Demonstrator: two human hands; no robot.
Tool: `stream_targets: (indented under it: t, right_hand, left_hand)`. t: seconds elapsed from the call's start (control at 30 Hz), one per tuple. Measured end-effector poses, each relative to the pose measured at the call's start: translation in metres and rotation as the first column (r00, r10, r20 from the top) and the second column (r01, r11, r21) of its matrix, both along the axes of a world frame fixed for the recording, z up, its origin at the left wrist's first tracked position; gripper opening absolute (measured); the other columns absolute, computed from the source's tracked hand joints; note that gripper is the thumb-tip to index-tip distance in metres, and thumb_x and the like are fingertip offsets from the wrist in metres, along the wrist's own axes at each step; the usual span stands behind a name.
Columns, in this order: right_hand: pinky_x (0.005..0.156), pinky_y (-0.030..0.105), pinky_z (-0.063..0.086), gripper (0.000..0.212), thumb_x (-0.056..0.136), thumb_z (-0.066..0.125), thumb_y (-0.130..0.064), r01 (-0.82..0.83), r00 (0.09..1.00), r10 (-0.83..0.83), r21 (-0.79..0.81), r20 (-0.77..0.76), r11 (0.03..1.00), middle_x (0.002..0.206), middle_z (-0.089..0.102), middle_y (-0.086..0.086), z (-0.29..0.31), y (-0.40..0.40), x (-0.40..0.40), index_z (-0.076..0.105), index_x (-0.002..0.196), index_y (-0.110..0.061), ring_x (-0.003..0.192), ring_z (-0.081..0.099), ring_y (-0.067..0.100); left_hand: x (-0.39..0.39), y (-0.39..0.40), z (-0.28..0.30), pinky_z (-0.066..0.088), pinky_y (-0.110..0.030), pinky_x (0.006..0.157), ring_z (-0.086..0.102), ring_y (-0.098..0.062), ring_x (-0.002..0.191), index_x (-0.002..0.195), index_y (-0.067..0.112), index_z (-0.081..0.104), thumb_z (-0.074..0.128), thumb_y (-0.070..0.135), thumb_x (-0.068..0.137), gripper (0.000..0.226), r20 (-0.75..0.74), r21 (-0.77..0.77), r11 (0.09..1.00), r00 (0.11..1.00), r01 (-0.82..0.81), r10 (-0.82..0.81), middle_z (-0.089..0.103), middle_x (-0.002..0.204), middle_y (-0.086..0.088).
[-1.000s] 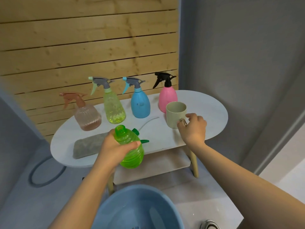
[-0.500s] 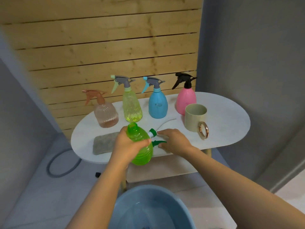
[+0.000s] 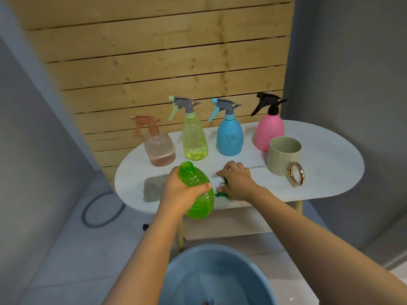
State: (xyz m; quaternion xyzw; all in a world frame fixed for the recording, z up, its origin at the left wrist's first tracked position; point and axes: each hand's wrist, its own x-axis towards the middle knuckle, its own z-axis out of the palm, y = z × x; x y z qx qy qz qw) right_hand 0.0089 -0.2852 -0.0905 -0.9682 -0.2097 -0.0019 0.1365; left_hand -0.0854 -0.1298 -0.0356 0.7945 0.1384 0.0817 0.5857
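The white oval table (image 3: 330, 172) carries everything. Below it, the frame's bottom edge cuts off the blue basin (image 3: 198, 271). The left hand (image 3: 178, 194) grips the tilted, capless green spray bottle (image 3: 199, 203) at the table's near rim. Just beside it, the right hand (image 3: 239, 183) curls over a green-and-white trigger head (image 3: 217, 180), mostly hiding it.

Home utility corner: tiled floor, plank wall (image 3: 154, 51), spray bottles on small table (image 3: 330, 172), wash basin (image 3: 220, 271).

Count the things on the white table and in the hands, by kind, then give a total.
Spray bottles with trigger heads: 4 (brown bottle, yellow bottle, blue bottle, pink bottle)
Open green bottle in left hand: 1
Loose trigger head in right hand: 1
Mug: 1
Grey pad: 1
Total: 8
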Motion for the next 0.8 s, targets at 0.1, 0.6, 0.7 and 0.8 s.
stream_targets:
  t: [0.1, 0.6, 0.7, 0.8]
  right_hand:
    - [0.094, 0.035, 0.025, 0.054, 0.078, 0.064, -0.049, 0.032, 0.999, -0.033, 0.013, 0.01, 0.999, 0.127, 0.041, 0.002, 0.0, -0.003, 0.0, 0.051, 0.128, -0.031, 0.119, 0.033, 0.026]
    - [0.087, 0.034, 0.027, 0.035, 0.087, 0.057, -0.041, 0.095, 0.994, -0.095, -0.016, -0.054, 0.995, 0.116, 0.059, 0.003, 0.008, 0.003, -0.002, 0.059, 0.118, -0.026, 0.111, 0.047, 0.025]
    - [0.084, 0.031, 0.033, 0.033, 0.086, 0.061, -0.037, 0.152, 0.986, -0.138, 0.171, -0.091, 0.973, 0.113, 0.063, 0.003, 0.016, 0.001, -0.001, 0.059, 0.114, -0.021, 0.106, 0.053, 0.025]
    - [0.078, 0.029, 0.039, 0.035, 0.084, 0.066, -0.033, 0.21, 0.977, -0.169, 0.418, -0.134, 0.884, 0.11, 0.063, 0.006, 0.031, 0.0, -0.001, 0.059, 0.113, -0.014, 0.101, 0.056, 0.025]
  left_hand:
    - [-0.002, 0.002, 0.001, 0.052, -0.036, 0.081, 0.065, -0.017, 0.09, 0.105, 0.019, 0.058, 0.086, 0.016, 0.061, 0.052, -0.007, -0.009, 1.0, 1.0, -0.008, 0.008, 0.068, 0.097, 0.001]
    - [-0.029, 0.01, 0.011, 0.053, -0.033, 0.077, 0.067, -0.017, 0.087, 0.104, 0.017, 0.062, 0.085, 0.013, 0.063, 0.047, -0.004, -0.05, 0.999, 1.0, 0.019, -0.019, 0.07, 0.093, 0.0]
    - [-0.031, 0.013, 0.012, 0.054, -0.035, 0.078, 0.067, -0.018, 0.087, 0.102, 0.016, 0.063, 0.085, 0.013, 0.063, 0.045, -0.014, -0.043, 0.999, 1.0, 0.02, -0.021, 0.07, 0.092, 0.0]
    - [-0.033, 0.017, 0.013, 0.054, -0.036, 0.078, 0.067, -0.019, 0.086, 0.099, 0.016, 0.063, 0.084, 0.012, 0.063, 0.042, -0.013, -0.039, 0.999, 1.0, 0.024, -0.025, 0.071, 0.09, -0.001]
